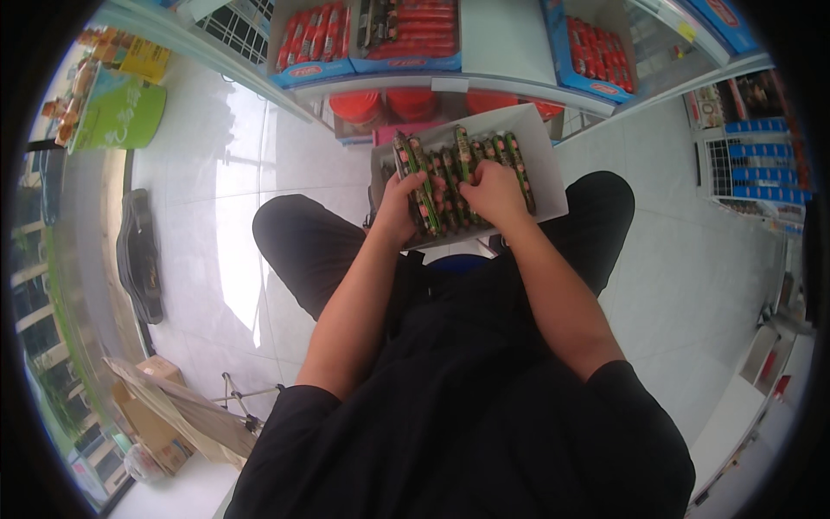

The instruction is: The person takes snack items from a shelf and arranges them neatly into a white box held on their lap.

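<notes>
A white cardboard box (550,165) rests tilted at my lap, between my knees. Inside it stand rows of slim green-and-dark snack packs (519,170) with pinkish-red printing. My left hand (397,202) grips a couple of the long packs (415,162) at the box's left side, thumb across their front. Over the middle right of the box, my right hand (496,194) pinches another upright pack (463,146) between thumb and fingers. That pack sticks up above its neighbours. The lower ends of the packs in both hands are partly hidden.
Ahead is a shelf (506,48) with blue-edged display boxes (408,63) of red-wrapped packs. Red-lidded jars (412,102) sit beneath it. A dark case (138,256) lies by the left window. A folding frame (237,396) and cardboard boxes (146,405) stand behind left; blue-trimmed racks (762,152) are at right.
</notes>
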`<state>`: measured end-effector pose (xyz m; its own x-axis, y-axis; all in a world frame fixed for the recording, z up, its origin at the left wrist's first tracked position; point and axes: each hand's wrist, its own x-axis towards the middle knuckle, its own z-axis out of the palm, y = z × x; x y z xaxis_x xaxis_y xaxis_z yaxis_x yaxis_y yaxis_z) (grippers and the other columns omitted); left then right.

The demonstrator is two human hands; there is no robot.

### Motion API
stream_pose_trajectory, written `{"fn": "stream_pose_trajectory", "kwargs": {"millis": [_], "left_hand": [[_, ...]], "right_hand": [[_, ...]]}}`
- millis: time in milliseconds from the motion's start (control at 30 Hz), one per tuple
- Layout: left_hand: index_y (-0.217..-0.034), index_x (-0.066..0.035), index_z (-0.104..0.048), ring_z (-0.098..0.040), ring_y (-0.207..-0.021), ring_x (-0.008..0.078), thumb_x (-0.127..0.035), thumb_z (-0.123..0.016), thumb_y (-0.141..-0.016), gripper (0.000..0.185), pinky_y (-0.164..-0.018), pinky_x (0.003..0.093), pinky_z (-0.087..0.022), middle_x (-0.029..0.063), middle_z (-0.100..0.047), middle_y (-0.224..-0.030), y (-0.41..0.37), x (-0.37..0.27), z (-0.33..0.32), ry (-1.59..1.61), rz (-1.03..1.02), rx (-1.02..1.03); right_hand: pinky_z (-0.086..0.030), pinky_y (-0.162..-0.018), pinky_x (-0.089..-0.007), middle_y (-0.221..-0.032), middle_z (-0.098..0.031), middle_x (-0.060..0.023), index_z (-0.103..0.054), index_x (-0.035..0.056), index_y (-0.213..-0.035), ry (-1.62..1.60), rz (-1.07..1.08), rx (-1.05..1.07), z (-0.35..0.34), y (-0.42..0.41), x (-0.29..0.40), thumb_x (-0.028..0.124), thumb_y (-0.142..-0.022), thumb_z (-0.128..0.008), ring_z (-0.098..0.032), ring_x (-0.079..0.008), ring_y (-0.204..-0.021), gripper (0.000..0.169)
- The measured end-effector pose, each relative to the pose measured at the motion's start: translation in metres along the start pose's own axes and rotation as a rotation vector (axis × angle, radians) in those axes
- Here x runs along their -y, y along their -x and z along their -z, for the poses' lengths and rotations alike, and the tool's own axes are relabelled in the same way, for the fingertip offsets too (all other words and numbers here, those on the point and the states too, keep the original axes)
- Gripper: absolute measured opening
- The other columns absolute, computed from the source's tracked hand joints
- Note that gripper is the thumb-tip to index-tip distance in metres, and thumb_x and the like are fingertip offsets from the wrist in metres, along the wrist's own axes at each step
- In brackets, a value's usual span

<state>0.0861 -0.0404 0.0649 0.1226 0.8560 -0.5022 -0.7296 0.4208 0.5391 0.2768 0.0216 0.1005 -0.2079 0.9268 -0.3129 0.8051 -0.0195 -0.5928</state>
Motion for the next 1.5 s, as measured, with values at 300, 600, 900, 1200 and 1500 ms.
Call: {"fn": "stream_pose_trajectory", "kwargs": {"millis": [300, 600, 900, 1200, 1500], "left_hand": [[-0.116, -0.002, -0.059, -0.066, -0.072, 0.0271, -0.020, -0.059, -0.095, 0.028, -0.066, 0.0436, -0.060, 0.0134, -0.068, -0.090, -0.002, 0.002, -0.003, -0.053, -0.056, -0.033], [-0.114, -0.001, -0.060, -0.066, -0.070, 0.0275, -0.021, -0.060, -0.095, 0.028, -0.064, 0.0436, -0.060, 0.0138, -0.067, -0.087, 0.000, 0.001, -0.006, -0.032, -0.064, -0.032], [-0.113, -0.001, -0.061, -0.067, -0.069, 0.0276, -0.022, -0.060, -0.094, 0.028, -0.065, 0.0427, -0.060, 0.0140, -0.066, -0.083, -0.001, 0.001, -0.005, -0.048, -0.053, -0.021], [-0.128, -0.001, -0.051, -0.073, -0.084, 0.0322, -0.021, -0.059, -0.095, 0.040, -0.072, 0.0455, -0.062, 0.0243, -0.070, -0.112, 0.002, -0.001, -0.008, -0.006, -0.036, 0.073], [-0.142, 0.002, -0.041, -0.074, -0.093, 0.0409, -0.023, -0.065, -0.091, 0.061, -0.077, 0.0484, -0.065, 0.0300, -0.066, -0.120, 0.018, -0.008, -0.019, -0.251, 0.203, 0.351]], "right_hand": [[-0.056, -0.082, -0.0537, -0.096, -0.072, -0.0226, -0.069, 0.0038, -0.100, 0.242, 0.033, -0.006, -0.037, -0.004, -0.009, 0.022, -0.085, -0.070, -0.070, -0.0432, -0.092, 0.024], [-0.057, -0.080, -0.0523, -0.097, -0.074, -0.0199, -0.073, 0.0048, -0.096, 0.380, -0.014, 0.133, -0.021, 0.001, 0.001, 0.027, -0.087, -0.072, -0.073, -0.0397, -0.094, 0.024], [-0.059, -0.081, -0.0503, -0.098, -0.074, -0.0211, -0.073, 0.0035, -0.095, 0.383, -0.039, 0.165, -0.019, 0.006, 0.008, 0.019, -0.085, -0.072, -0.073, -0.0398, -0.095, 0.018], [-0.058, -0.077, -0.0456, -0.096, -0.074, -0.0182, -0.071, 0.0035, -0.096, 0.079, 0.021, 0.063, -0.016, 0.005, 0.002, 0.018, -0.086, -0.071, -0.073, -0.0364, -0.088, 0.018], [-0.046, -0.060, -0.0245, -0.106, -0.067, -0.0062, -0.055, 0.0066, -0.137, -1.068, 0.001, 0.281, 0.004, -0.010, -0.015, 0.012, -0.096, -0.069, -0.056, -0.0088, -0.075, 0.043]]}}
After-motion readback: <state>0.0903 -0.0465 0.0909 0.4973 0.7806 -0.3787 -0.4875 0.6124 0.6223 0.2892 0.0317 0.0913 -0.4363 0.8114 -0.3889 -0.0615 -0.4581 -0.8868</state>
